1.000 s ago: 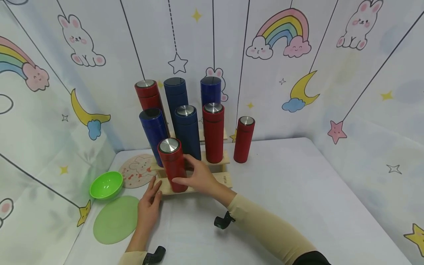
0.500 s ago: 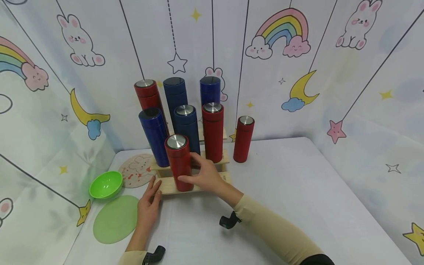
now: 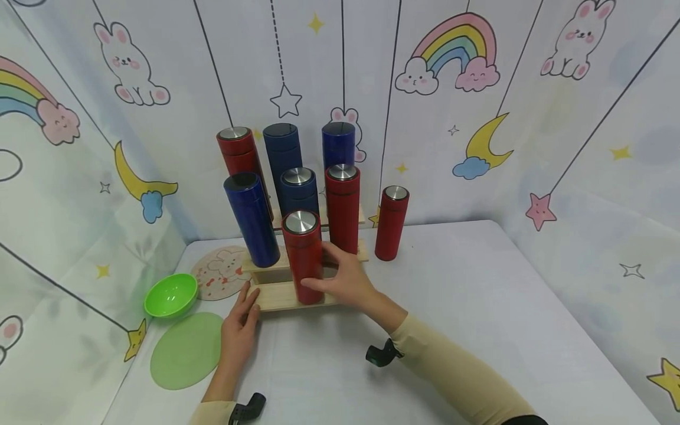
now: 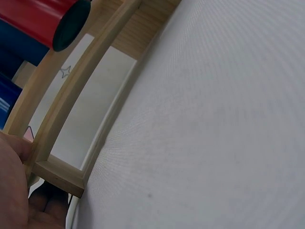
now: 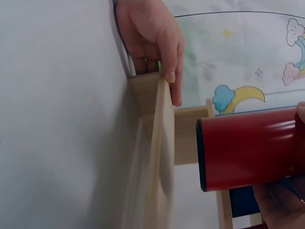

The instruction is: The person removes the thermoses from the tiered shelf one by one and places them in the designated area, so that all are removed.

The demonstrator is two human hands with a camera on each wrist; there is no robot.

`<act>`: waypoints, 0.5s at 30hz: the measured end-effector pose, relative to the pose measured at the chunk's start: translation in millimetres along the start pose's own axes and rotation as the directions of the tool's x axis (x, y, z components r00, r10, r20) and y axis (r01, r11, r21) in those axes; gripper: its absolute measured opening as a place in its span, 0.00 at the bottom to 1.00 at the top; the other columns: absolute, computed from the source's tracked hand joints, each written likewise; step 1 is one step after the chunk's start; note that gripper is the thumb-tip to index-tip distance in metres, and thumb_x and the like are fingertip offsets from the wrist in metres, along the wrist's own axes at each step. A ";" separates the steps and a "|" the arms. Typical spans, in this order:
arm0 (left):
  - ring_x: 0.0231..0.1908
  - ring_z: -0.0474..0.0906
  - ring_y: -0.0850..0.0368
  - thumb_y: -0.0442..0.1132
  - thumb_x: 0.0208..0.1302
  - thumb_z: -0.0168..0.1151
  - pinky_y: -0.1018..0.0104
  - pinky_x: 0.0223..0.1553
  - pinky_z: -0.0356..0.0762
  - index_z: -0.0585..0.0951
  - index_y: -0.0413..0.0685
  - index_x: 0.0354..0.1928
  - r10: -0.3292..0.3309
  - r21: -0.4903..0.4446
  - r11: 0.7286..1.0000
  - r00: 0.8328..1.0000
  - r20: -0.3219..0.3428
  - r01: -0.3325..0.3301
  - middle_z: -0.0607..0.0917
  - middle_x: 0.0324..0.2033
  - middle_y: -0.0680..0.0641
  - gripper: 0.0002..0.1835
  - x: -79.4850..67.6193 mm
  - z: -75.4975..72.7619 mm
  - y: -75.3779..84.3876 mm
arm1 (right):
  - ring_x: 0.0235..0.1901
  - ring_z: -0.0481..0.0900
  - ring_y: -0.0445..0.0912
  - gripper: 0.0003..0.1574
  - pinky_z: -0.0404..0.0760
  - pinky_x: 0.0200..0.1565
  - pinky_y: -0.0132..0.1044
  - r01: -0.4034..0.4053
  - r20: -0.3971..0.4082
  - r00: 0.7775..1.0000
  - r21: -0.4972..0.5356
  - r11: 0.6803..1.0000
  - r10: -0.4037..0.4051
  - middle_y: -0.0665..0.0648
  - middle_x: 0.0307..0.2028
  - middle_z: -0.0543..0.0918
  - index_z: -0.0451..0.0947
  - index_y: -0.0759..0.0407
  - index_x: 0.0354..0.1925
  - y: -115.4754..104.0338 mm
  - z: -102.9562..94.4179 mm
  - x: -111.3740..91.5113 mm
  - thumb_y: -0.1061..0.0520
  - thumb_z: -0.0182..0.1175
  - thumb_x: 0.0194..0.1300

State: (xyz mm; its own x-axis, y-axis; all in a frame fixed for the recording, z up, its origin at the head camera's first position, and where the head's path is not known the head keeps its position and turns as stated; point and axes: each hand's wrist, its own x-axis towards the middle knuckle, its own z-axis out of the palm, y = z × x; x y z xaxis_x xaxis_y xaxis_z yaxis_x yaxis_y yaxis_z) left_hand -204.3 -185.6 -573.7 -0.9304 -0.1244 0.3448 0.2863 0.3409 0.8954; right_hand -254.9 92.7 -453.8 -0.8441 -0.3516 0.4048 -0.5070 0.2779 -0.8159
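My right hand [image 3: 347,280] grips the lower part of a red thermos bottle [image 3: 305,260] with a silver lid, upright over the front step of a tiered wooden rack [image 3: 272,297]. In the right wrist view, the base of this red bottle [image 5: 245,148] hangs clear of the step board. My left hand [image 3: 240,330] holds the left end of that front step. Seen from the right wrist, the left hand's fingers [image 5: 147,33] lie on both sides of the end panel. Behind the held bottle, a blue bottle [image 3: 252,221] and others stand on the rack's higher steps.
A red bottle [image 3: 392,224] stands on the white table [image 3: 457,307] right of the rack. To the left are a green bowl [image 3: 171,296], a green oval mat [image 3: 186,352] and a round rabbit-print mat [image 3: 220,277]. A patterned curtain [image 3: 435,141] hangs behind.
My right hand has moved the red thermos bottle rightward and slightly back along the front step, from near its left end toward its middle. The left hand has stayed at the rack's end.
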 end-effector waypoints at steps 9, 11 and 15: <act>0.80 0.59 0.38 0.30 0.82 0.59 0.88 0.64 0.58 0.79 0.36 0.72 0.006 0.024 1.000 1.000 0.000 -0.006 0.66 0.81 0.40 0.21 0.7 -0.9 -1.6 | 0.57 0.86 0.46 0.41 0.87 0.57 0.53 0.005 -0.042 0.999 -0.015 1.000 -0.005 0.48 0.58 0.88 0.78 0.49 0.70 2.2 -16.9 -9.3 0.50 0.81 0.62; 0.80 0.59 0.37 0.30 0.82 0.59 0.88 0.64 0.58 0.79 0.36 0.73 0.005 0.025 1.000 1.000 0.004 -0.005 0.66 0.81 0.40 0.21 0.7 -0.7 -1.1 | 0.57 0.86 0.46 0.41 0.87 0.57 0.49 -0.006 -0.048 0.999 -0.025 1.000 0.004 0.49 0.58 0.88 0.78 0.49 0.70 1.5 -21.5 -10.6 0.51 0.81 0.62; 0.81 0.59 0.38 0.31 0.82 0.59 0.87 0.65 0.58 0.79 0.37 0.72 0.009 0.026 1.000 1.000 -0.006 -0.009 0.66 0.81 0.39 0.21 0.6 0.8 -1.2 | 0.58 0.86 0.48 0.41 0.86 0.58 0.54 -0.008 -0.058 0.998 -0.023 1.000 0.006 0.51 0.59 0.87 0.77 0.52 0.71 -0.1 -30.6 -13.5 0.52 0.81 0.62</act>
State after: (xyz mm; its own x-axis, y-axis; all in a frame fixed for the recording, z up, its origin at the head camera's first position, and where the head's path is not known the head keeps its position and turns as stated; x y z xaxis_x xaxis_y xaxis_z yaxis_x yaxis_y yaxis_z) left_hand -205.4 -185.4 -574.8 -0.9265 -0.1266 0.3544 0.2884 0.3659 0.8848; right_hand -248.7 124.7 -446.6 -0.8561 -0.2970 0.4230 -0.5044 0.3013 -0.8092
